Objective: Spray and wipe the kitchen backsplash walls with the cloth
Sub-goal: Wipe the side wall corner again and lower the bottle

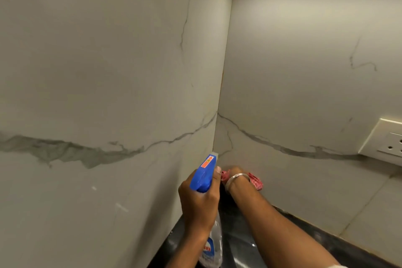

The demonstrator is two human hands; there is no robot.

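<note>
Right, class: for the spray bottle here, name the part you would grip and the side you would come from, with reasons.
Grip the spray bottle at its narrow neck, just under the blue trigger head, coming from behind, as the left hand does. The neck suits curled fingers, the head overhangs them, and the nozzle faces the wall corner.

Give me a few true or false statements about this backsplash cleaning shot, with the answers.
1. The left hand grips the spray bottle. True.
2. The spray bottle's head is green. False: it is blue.
3. The red cloth lies under the right hand, low down. True.
4. The socket plate sits on the left wall. False: it is on the right wall.
5. The countertop is white. False: it is dark.
</note>
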